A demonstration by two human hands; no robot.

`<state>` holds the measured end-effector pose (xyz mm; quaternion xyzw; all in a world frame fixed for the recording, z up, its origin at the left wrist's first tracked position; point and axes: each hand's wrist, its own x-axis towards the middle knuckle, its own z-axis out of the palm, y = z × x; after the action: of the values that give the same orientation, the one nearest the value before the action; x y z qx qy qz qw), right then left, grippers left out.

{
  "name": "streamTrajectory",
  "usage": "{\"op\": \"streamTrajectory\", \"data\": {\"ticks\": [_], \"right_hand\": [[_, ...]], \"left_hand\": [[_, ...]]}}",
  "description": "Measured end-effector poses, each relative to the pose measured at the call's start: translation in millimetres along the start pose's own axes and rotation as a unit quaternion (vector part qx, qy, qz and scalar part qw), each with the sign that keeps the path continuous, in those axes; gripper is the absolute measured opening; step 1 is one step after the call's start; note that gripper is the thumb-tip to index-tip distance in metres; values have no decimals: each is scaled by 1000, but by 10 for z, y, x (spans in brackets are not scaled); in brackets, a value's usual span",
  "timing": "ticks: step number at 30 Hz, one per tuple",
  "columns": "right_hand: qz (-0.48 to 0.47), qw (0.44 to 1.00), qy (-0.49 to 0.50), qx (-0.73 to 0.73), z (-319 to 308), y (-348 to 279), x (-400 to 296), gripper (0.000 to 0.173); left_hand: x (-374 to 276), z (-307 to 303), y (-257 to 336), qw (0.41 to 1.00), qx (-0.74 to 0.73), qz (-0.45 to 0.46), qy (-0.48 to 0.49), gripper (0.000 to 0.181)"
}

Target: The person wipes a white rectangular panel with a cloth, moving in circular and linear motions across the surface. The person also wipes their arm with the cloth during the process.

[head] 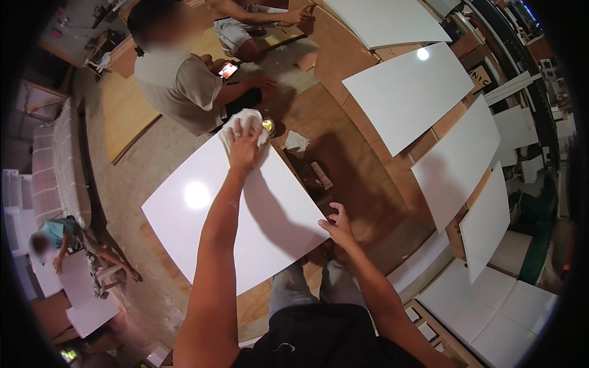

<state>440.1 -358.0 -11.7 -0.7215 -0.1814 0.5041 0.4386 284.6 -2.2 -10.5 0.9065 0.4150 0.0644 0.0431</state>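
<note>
A glossy white panel (276,221) lies before me, lit by a bright reflection on its left part. My left hand (244,147) is spread on a white cloth (239,120), pressing it at the panel's far corner. Just right of that corner is a small round container with a yellowish shine (268,128). At the panel's right edge, near its near corner, my right hand (337,223) has its thumb by the edge and its fingers curled apart; whether it grips the panel is unclear. A crumpled white cloth (297,144) and a tube (321,175) lie beyond the right edge.
A person with a lit phone (228,70) sits close beyond the far corner; another person's hands (299,16) show farther back. Several white panels (409,96) rest on wooden supports at the right. At the far left a person in teal (60,232) leans over white panels.
</note>
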Motion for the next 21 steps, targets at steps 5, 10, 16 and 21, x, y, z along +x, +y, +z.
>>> {"op": "streamTrajectory", "data": {"ticks": [5, 10, 16, 21], "right_hand": [[-14, 999, 12, 40, -26, 192, 43, 81], [39, 996, 20, 75, -33, 317, 157, 74], [124, 982, -28, 139, -209, 249, 351, 102], [142, 981, -104, 87, -285, -18, 258, 101]], "left_hand": [[-537, -132, 816, 997, -39, 71, -19, 61], [-1419, -110, 1602, 991, -81, 93, -45, 70], [-2534, -240, 2308, 984, -111, 83, -113, 79], [-3583, -326, 1515, 991, -80, -79, -77, 67]]}}
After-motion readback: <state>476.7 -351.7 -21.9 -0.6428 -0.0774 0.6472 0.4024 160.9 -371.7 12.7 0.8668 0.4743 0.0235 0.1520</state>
